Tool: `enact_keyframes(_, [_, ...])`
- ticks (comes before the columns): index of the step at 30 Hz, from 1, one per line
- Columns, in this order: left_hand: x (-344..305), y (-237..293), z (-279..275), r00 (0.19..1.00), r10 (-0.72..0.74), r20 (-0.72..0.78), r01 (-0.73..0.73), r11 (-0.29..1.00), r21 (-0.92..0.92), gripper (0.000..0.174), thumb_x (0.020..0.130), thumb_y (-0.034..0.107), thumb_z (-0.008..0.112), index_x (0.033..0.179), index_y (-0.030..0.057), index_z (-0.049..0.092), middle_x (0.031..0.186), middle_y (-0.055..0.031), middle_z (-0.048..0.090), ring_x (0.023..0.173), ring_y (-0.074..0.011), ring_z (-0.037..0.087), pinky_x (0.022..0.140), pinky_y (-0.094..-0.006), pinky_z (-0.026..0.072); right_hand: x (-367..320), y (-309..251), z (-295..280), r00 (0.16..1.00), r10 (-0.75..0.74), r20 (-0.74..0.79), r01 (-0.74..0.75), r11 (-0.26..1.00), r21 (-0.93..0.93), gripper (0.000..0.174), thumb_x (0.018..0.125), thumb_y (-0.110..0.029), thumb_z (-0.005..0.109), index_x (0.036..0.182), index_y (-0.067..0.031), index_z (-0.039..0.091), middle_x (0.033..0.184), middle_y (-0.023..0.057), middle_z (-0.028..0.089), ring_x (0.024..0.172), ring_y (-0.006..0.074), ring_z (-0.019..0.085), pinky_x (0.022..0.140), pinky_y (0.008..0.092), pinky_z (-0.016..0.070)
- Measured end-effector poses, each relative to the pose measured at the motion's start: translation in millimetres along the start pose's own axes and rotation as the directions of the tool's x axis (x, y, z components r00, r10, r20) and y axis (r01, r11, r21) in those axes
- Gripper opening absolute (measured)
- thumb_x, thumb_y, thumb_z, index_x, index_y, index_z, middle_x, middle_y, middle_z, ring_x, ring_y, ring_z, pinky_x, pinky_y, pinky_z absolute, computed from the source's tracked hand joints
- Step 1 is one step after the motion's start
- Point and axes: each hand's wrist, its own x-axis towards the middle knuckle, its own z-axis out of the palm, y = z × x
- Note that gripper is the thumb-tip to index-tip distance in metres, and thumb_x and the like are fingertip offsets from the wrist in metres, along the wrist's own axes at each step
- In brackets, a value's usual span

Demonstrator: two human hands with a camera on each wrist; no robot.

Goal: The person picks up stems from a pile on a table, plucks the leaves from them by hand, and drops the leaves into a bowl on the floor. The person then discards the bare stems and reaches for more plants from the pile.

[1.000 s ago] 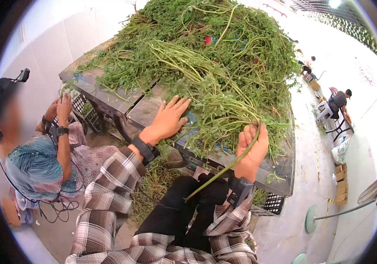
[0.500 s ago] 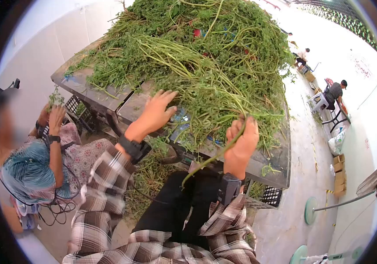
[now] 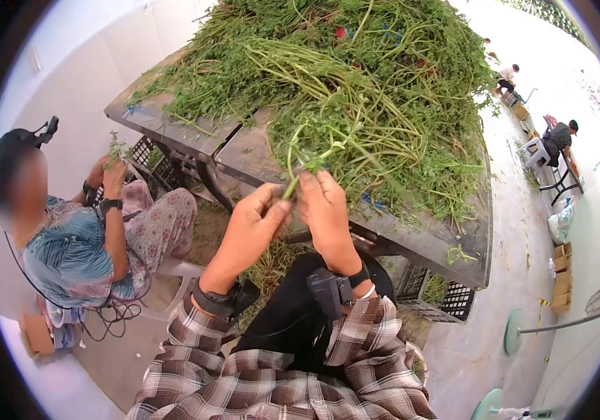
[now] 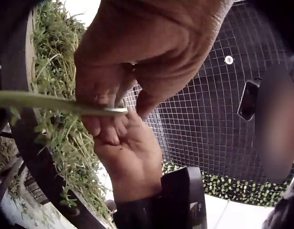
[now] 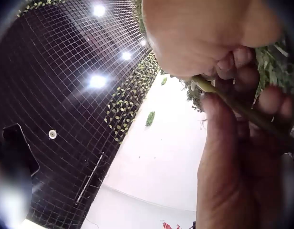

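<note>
A green plant stem (image 3: 291,187) with leafy tops stands between the two hands, close in front of the table's near edge. My left hand (image 3: 252,222) pinches the lower part of the stem between thumb and curled fingers. Right beside it, my right hand (image 3: 326,220) pinches the same stem with bent fingers near the leaves. In the right wrist view, the stem (image 5: 249,112) crosses the left hand's fingers and runs to the right hand's thumb. Behind them, a big heap of leafy green stems (image 3: 391,105) covers much of the table.
The dark table (image 3: 454,245) has its near edge in front of my knees. Black crates (image 3: 457,301) stand under it. On the left a seated person (image 3: 79,245) handles a sprig. A fan (image 3: 513,331) and cardboard boxes (image 3: 561,283) stand at the right.
My left hand has left the table and come to the stem. My right hand has moved left and up beside it, and the long bare stem end no longer hangs over my lap.
</note>
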Motion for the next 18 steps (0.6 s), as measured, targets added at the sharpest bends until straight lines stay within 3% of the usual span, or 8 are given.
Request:
enact_keyframes(2, [-6, -6, -10, 0.993, -0.014, -0.120, 0.017, 1.000, 0.023, 0.025, 0.090, 0.019, 0.051, 0.106, -0.0006, 0.052, 0.068, 0.0010, 0.052, 0.055, -0.0045, 0.045, 0.050, -0.0188, 0.0365, -1, 7, 0, 0.995, 0.055, 0.082, -0.061, 0.996, 0.070, 0.020, 0.093, -0.022, 0.045, 0.086, -0.0052, 0.050, 0.060, -0.0063, 0.039, 0.051, 0.0021, 0.035, 0.044, 0.0196, 0.0287])
enact_keyframes(4, [-11, -16, -18, 0.987, 0.008, -0.159, -0.002, 0.999, 0.040, 0.022, 0.090, 0.019, 0.051, 0.102, 0.0009, 0.054, 0.065, 0.0014, 0.050, 0.054, -0.0043, 0.044, 0.048, -0.0189, 0.0355, -1, 13, 3, 0.984, 0.104, 0.144, -0.102, 0.995, -0.022, 0.019, 0.093, -0.021, 0.044, 0.085, -0.0050, 0.051, 0.061, -0.0065, 0.039, 0.052, 0.0023, 0.034, 0.045, 0.0193, 0.0291])
enact_keyframes(6, [-13, -20, -23, 0.985, -0.061, -0.160, 0.056, 0.998, -0.035, 0.021, 0.089, 0.019, 0.052, 0.097, 0.0003, 0.055, 0.066, 0.0016, 0.051, 0.054, -0.0052, 0.045, 0.050, -0.0205, 0.0377, -1, 17, 6, 0.982, 0.118, 0.148, -0.100, 0.987, -0.123, 0.018, 0.091, -0.016, 0.045, 0.081, -0.0021, 0.049, 0.061, -0.0005, 0.043, 0.053, 0.0069, 0.038, 0.048, 0.0245, 0.0332])
enact_keyframes(8, [-11, -25, -26, 0.981, -0.051, -0.187, 0.045, 0.998, -0.035, 0.021, 0.088, 0.022, 0.053, 0.090, 0.0014, 0.055, 0.064, 0.0013, 0.051, 0.054, -0.0052, 0.046, 0.050, -0.0206, 0.0381, 0, 28, 9, 0.956, -0.175, 0.235, 0.256, 0.890, -0.378, 0.016, 0.088, -0.013, 0.046, 0.081, 0.0016, 0.046, 0.062, 0.0084, 0.047, 0.054, 0.0137, 0.041, 0.052, 0.0310, 0.0371])
enact_keyframes(9, [-10, -26, -28, 0.979, -0.095, -0.178, 0.087, 0.995, -0.053, 0.023, 0.089, 0.025, 0.053, 0.087, 0.0018, 0.055, 0.063, 0.0006, 0.051, 0.054, -0.0058, 0.045, 0.049, -0.0206, 0.0370, -2, 28, 9, 0.956, -0.136, 0.259, 0.231, 0.893, -0.385, 0.016, 0.087, -0.011, 0.046, 0.081, 0.0036, 0.046, 0.064, 0.0149, 0.048, 0.056, 0.0193, 0.044, 0.056, 0.0350, 0.0393])
enact_keyframes(12, [-6, -33, -36, 0.970, -0.186, -0.158, 0.174, 0.981, -0.088, 0.030, 0.089, 0.030, 0.051, 0.081, 0.0022, 0.056, 0.059, 0.0002, 0.049, 0.050, -0.0064, 0.043, 0.045, -0.0208, 0.0339, -3, 21, 7, 0.956, -0.042, 0.290, 0.203, 0.809, -0.551, 0.016, 0.087, -0.012, 0.046, 0.081, 0.0034, 0.048, 0.066, 0.0146, 0.050, 0.057, 0.0194, 0.045, 0.057, 0.0332, 0.0396])
enact_keyframes(16, [-3, -30, -33, 0.961, -0.260, -0.098, 0.248, 0.961, -0.123, 0.038, 0.089, 0.036, 0.051, 0.075, 0.0018, 0.057, 0.049, 0.0011, 0.043, 0.040, -0.0066, 0.036, 0.038, -0.0214, 0.0280, -3, 26, 4, 0.970, -0.116, 0.214, 0.209, 0.847, -0.489, 0.017, 0.087, -0.012, 0.046, 0.081, 0.0032, 0.049, 0.066, 0.0149, 0.051, 0.059, 0.0198, 0.047, 0.057, 0.0331, 0.0395])
enact_keyframes(18, [-2, -34, -32, 0.963, -0.248, -0.109, 0.235, 0.965, -0.119, 0.038, 0.089, 0.036, 0.051, 0.077, 0.0010, 0.058, 0.048, 0.0006, 0.044, 0.039, -0.0070, 0.037, 0.037, -0.0213, 0.0284, 0, 23, 1, 0.994, -0.091, 0.059, 0.107, 0.902, -0.418, 0.016, 0.087, -0.013, 0.047, 0.081, 0.0013, 0.050, 0.062, 0.0092, 0.050, 0.055, 0.0161, 0.047, 0.051, 0.0310, 0.0380])
